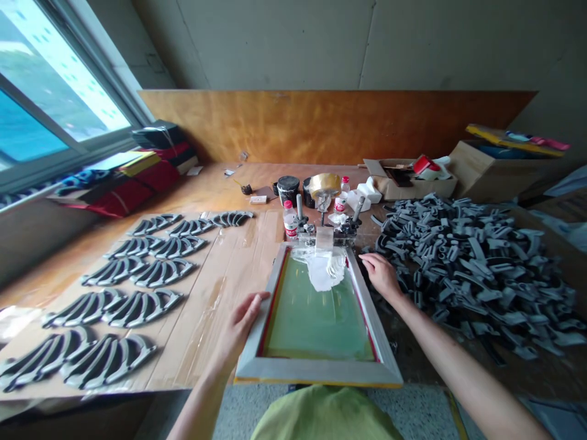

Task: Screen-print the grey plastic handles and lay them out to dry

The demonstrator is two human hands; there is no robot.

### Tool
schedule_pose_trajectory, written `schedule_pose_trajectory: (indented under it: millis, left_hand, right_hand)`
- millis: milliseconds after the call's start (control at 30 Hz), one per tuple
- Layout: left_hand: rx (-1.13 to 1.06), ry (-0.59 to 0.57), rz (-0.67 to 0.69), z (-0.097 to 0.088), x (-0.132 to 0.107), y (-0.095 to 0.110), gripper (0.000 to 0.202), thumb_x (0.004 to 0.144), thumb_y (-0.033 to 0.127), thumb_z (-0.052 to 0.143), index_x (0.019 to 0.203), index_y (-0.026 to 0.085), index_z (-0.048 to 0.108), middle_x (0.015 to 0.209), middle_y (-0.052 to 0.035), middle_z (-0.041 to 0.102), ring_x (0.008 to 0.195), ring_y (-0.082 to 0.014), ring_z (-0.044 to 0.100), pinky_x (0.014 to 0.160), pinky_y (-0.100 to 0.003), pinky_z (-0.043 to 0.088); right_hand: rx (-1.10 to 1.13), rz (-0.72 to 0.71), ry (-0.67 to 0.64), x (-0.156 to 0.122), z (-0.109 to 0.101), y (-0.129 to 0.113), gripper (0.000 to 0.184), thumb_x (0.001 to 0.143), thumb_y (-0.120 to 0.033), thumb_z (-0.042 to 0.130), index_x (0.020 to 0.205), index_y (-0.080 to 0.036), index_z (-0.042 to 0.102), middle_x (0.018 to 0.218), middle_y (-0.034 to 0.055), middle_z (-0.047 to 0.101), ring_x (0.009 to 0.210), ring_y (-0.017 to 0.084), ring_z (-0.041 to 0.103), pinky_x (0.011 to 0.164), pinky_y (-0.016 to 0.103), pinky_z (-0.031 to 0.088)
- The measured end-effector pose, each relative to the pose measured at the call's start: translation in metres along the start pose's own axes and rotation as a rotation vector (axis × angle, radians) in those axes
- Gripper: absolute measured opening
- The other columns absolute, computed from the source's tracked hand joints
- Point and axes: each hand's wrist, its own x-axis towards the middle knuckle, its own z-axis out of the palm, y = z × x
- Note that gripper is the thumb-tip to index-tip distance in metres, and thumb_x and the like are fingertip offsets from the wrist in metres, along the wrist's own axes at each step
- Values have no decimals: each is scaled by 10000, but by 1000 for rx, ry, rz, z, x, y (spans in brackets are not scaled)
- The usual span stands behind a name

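Silkscreen frame (318, 371) | left hand (241, 327), right hand (378, 276) on side rails | underside hidden

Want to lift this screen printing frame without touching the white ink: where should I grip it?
Probably the near bar of the grey frame, coming from your side: it is a bare, straight bar, farthest from the clamps at the far end and from the white ink lying on the mesh.

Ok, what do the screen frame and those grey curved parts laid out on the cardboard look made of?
The screen frame looks like bare aluminium: dull grey, satin, square-section bars, though painted metal can't be ruled out. Its green mesh looks like a fine coated fabric, with a smooth, slightly glossy surface. The curved parts look like matt dark grey moulded plastic or rubber; the look doesn't settle which.
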Motion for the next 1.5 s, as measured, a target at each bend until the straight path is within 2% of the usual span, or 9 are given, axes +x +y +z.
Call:
schedule_pose_trajectory:
  millis: [133,267,400,633,800,1100,1233,1367,1500]
  left_hand:
    - [-61,-81,-106,16,4,-68,793,765,667,597,1384,184,485,759,-9,665,672,-186,617,584,-269,475]
    - [-31,-67,-111,28,12,-98,805,788,656,569,1411,161,444,676,36,576,591,-146,535,535,-236,403]
    - [6,-61,-124,29,12,-98,761,798,659,549,1367,156,492,681,31,569,625,-157,547,562,-244,417]
    - [30,-49,-147,29,13,-105,684,819,650,528,1323,188,547,766,6,628,706,-185,608,629,-268,460]
    - [33,-39,-153,29,13,-110,647,814,637,540,1297,209,577,797,-4,663,745,-199,633,671,-281,476]
    - [-9,-32,-154,30,14,-111,659,806,637,552,1285,188,588,841,-32,693,791,-225,655,700,-298,491]
    - [-14,-32,-134,30,14,-110,668,802,639,556,1273,167,593,803,-33,681,744,-217,643,665,-298,488]
    - [-9,-19,-138,29,15,-108,701,780,656,568,1261,147,596,753,-25,669,682,-203,627,624,-290,475]
    - [4,5,-149,27,13,-101,700,763,661,586,1242,150,612,754,-26,677,695,-201,633,615,-279,475]
  right_hand:
    - [-139,-217,-10,49,8,-40,419,882,-216,583,1298,-169,575,1339,133,551,1222,275,506,1055,429,421]
    - [-336,-235,-249,77,28,-84,363,814,-150,676,1170,-140,609,1151,131,635,1095,269,557,932,356,462]
    - [-396,-128,-482,79,28,-88,131,851,-207,636,978,-177,645,959,81,692,926,232,620,769,282,454]
    - [-452,-75,-358,53,33,-70,163,846,-112,533,970,-165,624,953,104,680,947,235,594,772,289,415]
    - [-338,-282,-449,23,41,-75,194,814,-30,505,883,-173,616,892,82,654,925,216,559,749,282,411]
    - [-226,-598,-614,9,-5,-75,209,774,3,529,811,-184,616,825,41,639,821,179,550,661,260,373]
    - [-228,-519,-491,20,12,-80,184,796,-24,555,824,-192,624,834,32,648,848,185,552,673,261,375]
    - [-273,-544,-341,-9,33,-76,220,837,-20,502,917,-158,653,904,77,656,892,209,551,727,288,414]
    - [-204,-590,-377,-20,22,-71,202,852,-44,536,947,-168,664,899,63,662,892,200,569,745,276,441]
